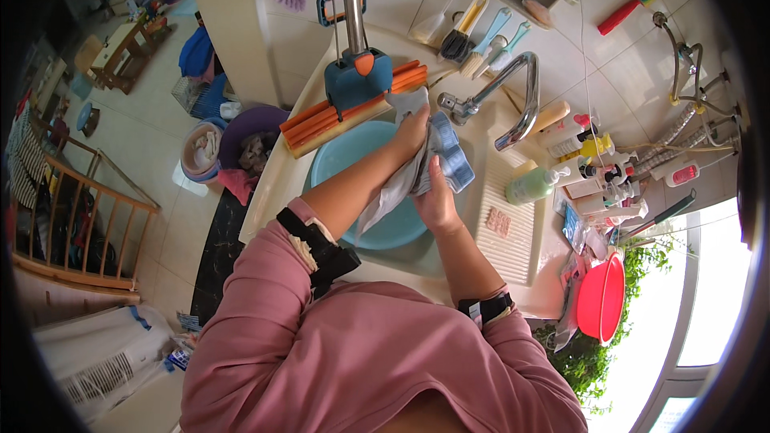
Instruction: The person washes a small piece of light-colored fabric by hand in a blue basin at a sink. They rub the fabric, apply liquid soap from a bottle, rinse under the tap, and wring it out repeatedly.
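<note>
- Left hand: closed on grey-blue cloth
- Right hand, its five o'clock: half-curled, same cloth
- Seemingly working cloth over basin; next likely needs firm grips

Near, wide fisheye view from the head, steeply down onto left hand and right hand.

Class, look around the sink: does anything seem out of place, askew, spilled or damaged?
The orange-headed mop looks out of place: its head sits up at the sink counter, behind and left of the blue basin, whereas mops usually belong on floors. No spill or damage stands out.
</note>
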`<action>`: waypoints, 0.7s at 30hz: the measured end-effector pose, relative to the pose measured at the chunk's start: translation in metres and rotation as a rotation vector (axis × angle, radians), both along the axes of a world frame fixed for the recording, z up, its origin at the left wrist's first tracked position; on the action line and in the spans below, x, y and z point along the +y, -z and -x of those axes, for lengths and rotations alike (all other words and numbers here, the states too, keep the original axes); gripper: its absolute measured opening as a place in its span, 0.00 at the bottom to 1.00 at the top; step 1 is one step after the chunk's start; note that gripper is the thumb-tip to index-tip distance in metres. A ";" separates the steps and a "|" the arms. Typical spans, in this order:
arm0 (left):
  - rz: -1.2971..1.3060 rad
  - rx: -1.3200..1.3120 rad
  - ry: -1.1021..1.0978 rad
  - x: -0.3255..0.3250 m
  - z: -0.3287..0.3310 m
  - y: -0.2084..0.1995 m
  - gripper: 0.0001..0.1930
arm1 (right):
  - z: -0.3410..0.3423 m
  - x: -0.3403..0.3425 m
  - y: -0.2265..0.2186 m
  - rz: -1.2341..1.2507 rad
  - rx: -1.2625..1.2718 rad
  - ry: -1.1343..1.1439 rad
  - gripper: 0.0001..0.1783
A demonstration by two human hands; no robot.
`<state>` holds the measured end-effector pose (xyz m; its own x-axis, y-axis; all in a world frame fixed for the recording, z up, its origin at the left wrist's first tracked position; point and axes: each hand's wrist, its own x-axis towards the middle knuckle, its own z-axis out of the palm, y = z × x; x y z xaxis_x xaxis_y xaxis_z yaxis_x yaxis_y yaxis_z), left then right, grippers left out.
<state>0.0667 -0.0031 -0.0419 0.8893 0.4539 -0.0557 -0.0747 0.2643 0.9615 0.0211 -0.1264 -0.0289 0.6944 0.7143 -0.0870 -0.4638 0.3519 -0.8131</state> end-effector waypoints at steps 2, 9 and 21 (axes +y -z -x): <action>-0.469 -0.023 -0.013 -0.006 0.014 0.004 0.22 | -0.002 0.002 -0.002 0.006 -0.065 0.037 0.30; -0.226 -0.191 0.214 -0.058 0.064 0.013 0.23 | -0.050 0.002 -0.011 0.028 0.155 0.202 0.40; -0.393 -0.104 -0.317 -0.015 -0.007 -0.004 0.26 | -0.023 -0.003 -0.010 -0.069 0.138 -0.057 0.35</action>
<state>0.0739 -0.0183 -0.0375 0.6968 0.6707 0.2545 -0.1926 -0.1668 0.9670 0.0439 -0.1297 -0.0190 0.6373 0.7599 -0.1280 -0.5902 0.3745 -0.7151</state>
